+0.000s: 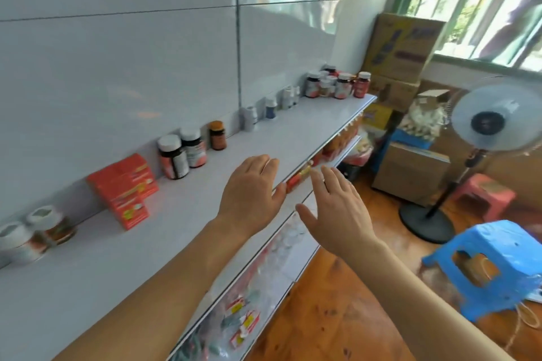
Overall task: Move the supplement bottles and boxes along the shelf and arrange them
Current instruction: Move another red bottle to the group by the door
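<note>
The white shelf (205, 193) runs along the tiled wall (117, 67), with stock lined up against the wall. Nearest the viewer stand two white-capped bottles (35, 231). Next come the red boxes (123, 190), stacked and leaning together. Beyond them are two dark bottles (181, 152) with white caps, then an amber bottle (217, 135), then several small white bottles (264, 110), and a cluster of bottles (334, 83) at the far end.

The left hand (252, 187) hovers over the shelf's front edge, palm down, fingers straight and close together, holding nothing. The right hand (334, 208) is raised just beside it, off the shelf edge, fingers straight and slightly spread, thumb out, holding nothing. Neither hand touches any bottle or box.

Lower shelves (264, 272) hold packaged goods. On the wooden floor stand a blue stool (495, 261), a fan (492, 123), and cardboard boxes (407, 47).
</note>
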Demonstrator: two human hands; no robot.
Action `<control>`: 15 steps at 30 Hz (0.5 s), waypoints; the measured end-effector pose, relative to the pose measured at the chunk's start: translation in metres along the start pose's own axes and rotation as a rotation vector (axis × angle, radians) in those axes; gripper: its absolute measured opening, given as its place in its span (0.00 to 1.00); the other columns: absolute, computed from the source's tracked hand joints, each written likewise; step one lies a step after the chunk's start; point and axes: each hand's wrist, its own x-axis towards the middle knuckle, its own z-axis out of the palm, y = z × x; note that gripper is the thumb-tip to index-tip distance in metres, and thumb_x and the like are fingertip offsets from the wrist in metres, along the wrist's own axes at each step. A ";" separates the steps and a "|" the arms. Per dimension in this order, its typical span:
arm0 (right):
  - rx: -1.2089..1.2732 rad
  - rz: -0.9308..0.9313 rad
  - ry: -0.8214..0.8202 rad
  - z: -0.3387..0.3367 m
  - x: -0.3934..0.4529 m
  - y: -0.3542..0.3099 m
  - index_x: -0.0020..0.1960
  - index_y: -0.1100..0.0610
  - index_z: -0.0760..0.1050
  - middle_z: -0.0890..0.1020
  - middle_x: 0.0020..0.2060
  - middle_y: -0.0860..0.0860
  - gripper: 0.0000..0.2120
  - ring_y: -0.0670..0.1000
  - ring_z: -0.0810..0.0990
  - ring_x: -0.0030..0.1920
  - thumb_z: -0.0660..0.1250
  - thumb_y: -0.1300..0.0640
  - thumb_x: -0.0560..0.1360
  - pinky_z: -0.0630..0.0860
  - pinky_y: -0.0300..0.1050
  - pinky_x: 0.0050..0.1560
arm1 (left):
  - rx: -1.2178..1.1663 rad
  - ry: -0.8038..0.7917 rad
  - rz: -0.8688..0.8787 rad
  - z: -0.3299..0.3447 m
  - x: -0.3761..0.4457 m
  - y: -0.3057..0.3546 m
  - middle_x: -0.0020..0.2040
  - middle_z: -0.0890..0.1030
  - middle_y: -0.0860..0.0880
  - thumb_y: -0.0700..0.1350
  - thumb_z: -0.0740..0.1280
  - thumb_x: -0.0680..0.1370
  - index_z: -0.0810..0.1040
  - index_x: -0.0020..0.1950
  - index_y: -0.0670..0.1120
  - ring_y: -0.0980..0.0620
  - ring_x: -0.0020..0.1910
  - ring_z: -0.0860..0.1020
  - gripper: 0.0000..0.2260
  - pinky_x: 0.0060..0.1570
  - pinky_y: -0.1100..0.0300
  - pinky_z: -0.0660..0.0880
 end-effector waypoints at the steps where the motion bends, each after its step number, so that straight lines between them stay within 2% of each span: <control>1: -0.009 0.013 -0.006 -0.001 0.014 0.014 0.80 0.55 0.49 0.54 0.79 0.54 0.36 0.55 0.50 0.79 0.53 0.36 0.80 0.48 0.50 0.77 | -0.014 0.001 0.006 0.010 0.021 0.004 0.71 0.72 0.45 0.55 0.60 0.81 0.68 0.74 0.44 0.47 0.71 0.67 0.24 0.71 0.53 0.65; 12: -0.009 0.126 -0.007 0.013 0.150 0.165 0.80 0.55 0.49 0.53 0.80 0.52 0.35 0.54 0.47 0.80 0.51 0.37 0.81 0.49 0.52 0.79 | -0.053 -0.054 0.081 0.105 0.221 0.050 0.72 0.72 0.46 0.55 0.60 0.81 0.68 0.74 0.45 0.48 0.71 0.68 0.24 0.70 0.57 0.65; 15: 0.000 0.122 0.003 0.027 0.192 0.209 0.80 0.55 0.50 0.55 0.79 0.52 0.35 0.54 0.49 0.79 0.53 0.37 0.80 0.51 0.52 0.79 | -0.047 -0.075 0.067 0.139 0.270 0.059 0.72 0.71 0.46 0.55 0.59 0.81 0.67 0.74 0.45 0.49 0.71 0.67 0.24 0.70 0.55 0.64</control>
